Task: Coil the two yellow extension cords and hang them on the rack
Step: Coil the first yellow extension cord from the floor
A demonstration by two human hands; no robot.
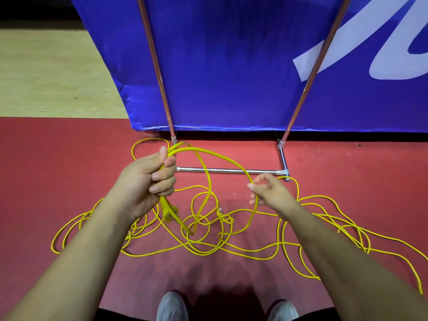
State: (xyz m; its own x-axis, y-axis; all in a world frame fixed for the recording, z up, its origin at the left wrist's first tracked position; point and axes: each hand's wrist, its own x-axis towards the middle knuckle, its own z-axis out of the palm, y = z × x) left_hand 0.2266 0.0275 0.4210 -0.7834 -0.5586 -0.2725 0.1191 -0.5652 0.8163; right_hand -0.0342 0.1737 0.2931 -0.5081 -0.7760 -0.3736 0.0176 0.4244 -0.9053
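Gripping a bundle of yellow strands (170,154) in the left hand (148,179), fingers curling tight round it, thumb pressing on top. Dangling a yellow plug (168,210) just below that fist. Holding a raised loop (220,156) of the same cord lightly in the right hand (268,193), between the thumb and loosely curling fingers. Keeping the two hands apart above the floor, with the loop arching from one to the other and dropping past the right hand to the ground.

Standing in grey shoes (171,306) on a red mat (69,170), over the yellow extension cords (208,249) sprawling there in a loose tangle, spreading wide to both sides and trailing toward the lower right corner. Failing to tell one cord from the other within the tangle.

Facing the rack (231,170) just behind the tangle, its chrome base bar resting on the mat, two uprights rising before a blue banner (231,66). Adjoining wooden floor (46,77) at upper left.
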